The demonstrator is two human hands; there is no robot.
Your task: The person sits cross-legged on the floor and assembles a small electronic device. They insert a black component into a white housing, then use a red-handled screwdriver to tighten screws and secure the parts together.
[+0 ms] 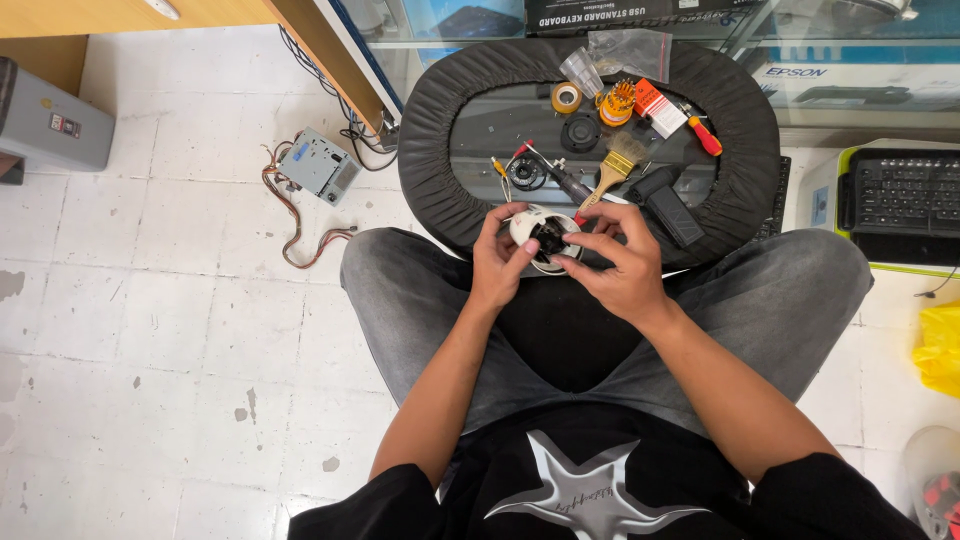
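Plainly, left hand (497, 262) and right hand (615, 268) together clamp a small round white plastic dome housing (541, 232), which could slip off the knees if either grip loosens.

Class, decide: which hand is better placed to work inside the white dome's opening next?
Probably the right hand: its fingertips reach the white dome's dark opening, while the left hand grips the shell's side.

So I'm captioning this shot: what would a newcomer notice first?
Both hands, left hand and right hand, hold a small white round device at centre, above the knees. Just beyond, an oval black-rimmed stool carries a brush, tape roll and screwdriver.
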